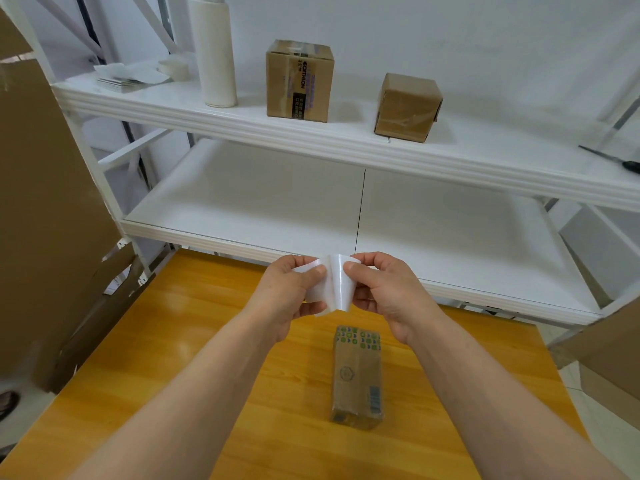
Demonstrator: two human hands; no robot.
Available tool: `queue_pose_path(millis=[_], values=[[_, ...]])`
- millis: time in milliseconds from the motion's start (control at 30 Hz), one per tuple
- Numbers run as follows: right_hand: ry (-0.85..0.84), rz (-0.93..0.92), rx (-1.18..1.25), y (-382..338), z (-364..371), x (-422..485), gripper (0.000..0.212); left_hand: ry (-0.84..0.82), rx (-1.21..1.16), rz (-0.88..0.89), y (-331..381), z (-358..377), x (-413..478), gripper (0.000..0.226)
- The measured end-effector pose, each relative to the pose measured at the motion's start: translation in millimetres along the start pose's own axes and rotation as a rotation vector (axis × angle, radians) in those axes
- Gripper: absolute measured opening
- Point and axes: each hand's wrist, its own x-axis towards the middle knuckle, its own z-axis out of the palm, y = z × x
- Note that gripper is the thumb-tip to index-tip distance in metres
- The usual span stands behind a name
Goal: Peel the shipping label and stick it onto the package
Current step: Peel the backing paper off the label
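Above the counter, both hands held up in front of the shelving, bare forearms reaching in from below. Left hand pinches one side of the label between thumb and fingers; right hand pinches the other side, thumb tip on the white sheet near its top edge. Label is white and glossy, bowed into a hump between the two grips, its lower edge hanging free. Cannot tell whether the sticker has parted from its backing.

Package lies flat on the yellow wood counter, below the hands and slightly to their right, touching neither. Long narrow brown box, green-and-white pattern at the far end, barcode along the right side near the front, clear tape over it.

Upper shelf behind: white bottle upright at left, a printed box beside it, a plain taped box further right, well apart. Loose papers and a tape roll at the shelf's far left. Screwdriver at the far right edge. Large cardboard sheet leans at the left of the frame.
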Motion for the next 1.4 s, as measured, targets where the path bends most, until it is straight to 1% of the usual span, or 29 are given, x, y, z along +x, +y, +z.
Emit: queue_pose_path(millis=[100, 233, 333, 633, 867, 967, 1167, 1400], values=[[-0.001, -0.002, -0.004, 0.0, -0.1, -0.4, 0.018, 0.008, -0.021, -0.004, -0.8, -0.4, -0.3, 0.03], [0.008, 0.0, -0.012, 0.4, 0.0, -1.6, 0.019, -0.016, -0.049, -0.017, -0.8, -1.2, -0.9, 0.047], [0.008, 0.004, -0.013, -0.2, -0.1, -3.2, 0.019, -0.037, -0.038, -0.014, -0.8, -1.4, -1.7, 0.052], [0.007, -0.002, 0.005, 2.0, -0.7, -5.7, 0.022, -0.046, -0.017, -0.003, -2.2, -0.8, -3.8, 0.042], [-0.006, 0.004, 0.03, 1.7, 0.3, -6.8, 0.025, -0.046, -0.005, 0.022, -3.1, -1.1, -2.6, 0.038], [0.003, 0.008, 0.039, 0.8, 2.1, -7.0, 0.027, -0.06, -0.041, 0.03, -2.6, -0.6, -2.8, 0.038], [0.04, 0.006, 0.009, -0.5, 2.6, -5.8, 0.025, -0.117, -0.059, 0.047, -2.4, -3.5, -2.9, 0.052], [0.03, 0.004, 0.04, -2.1, 6.9, -5.8, 0.031, -0.086, -0.048, 0.058, -3.6, -5.4, 0.8, 0.051]])
